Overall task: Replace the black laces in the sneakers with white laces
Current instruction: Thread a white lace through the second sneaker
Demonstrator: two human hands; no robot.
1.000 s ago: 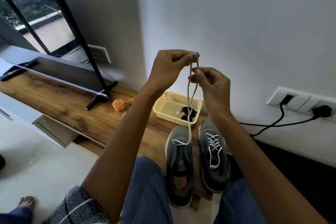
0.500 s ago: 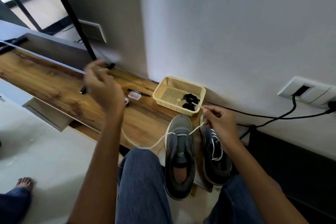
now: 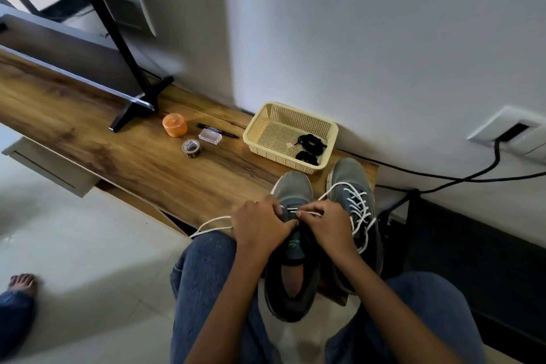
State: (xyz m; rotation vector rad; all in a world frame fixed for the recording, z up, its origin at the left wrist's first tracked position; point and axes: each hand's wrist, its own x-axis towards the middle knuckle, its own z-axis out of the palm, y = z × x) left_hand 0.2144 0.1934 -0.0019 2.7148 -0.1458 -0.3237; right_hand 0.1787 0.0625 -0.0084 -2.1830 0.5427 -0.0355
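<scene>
Your left hand (image 3: 260,226) and right hand (image 3: 326,224) were both down on the left sneaker (image 3: 291,245), fingers pinching the white lace (image 3: 211,223) at its lowest eyelets; loose lace trailed left off the wooden shelf (image 3: 133,162). Right sneaker (image 3: 356,207) sat just beside it, already laced white. Black laces (image 3: 310,146) lay in the yellow basket (image 3: 267,124) behind the toes.

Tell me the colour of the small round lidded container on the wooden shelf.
Orange; the container shows in the head view, beside the stand's black foot.
</scene>
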